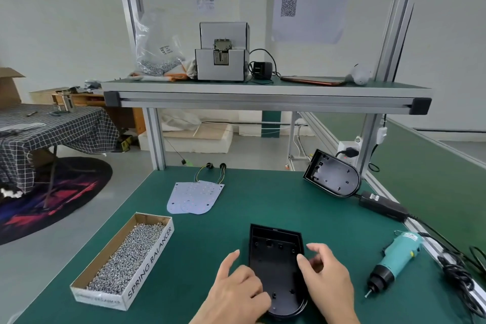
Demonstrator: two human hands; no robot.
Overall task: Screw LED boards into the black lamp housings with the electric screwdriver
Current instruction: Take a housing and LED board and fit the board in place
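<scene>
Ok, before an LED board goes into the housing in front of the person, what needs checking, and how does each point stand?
1. Near housing open side up, nothing inside: ok.
2. Housing steadied: left hand grips its left rim, right hand is at its right wall: ok, though the right grip is unclear.
3. LED boards lie loose behind it, unobstructed: ok.
4. Screws in the cardboard box: ok.
5. Electric screwdriver lies unheld on the right: ok; whether powered, cannot tell.
6. A hand free to fetch a board: not ok, both are at the housing.
</scene>
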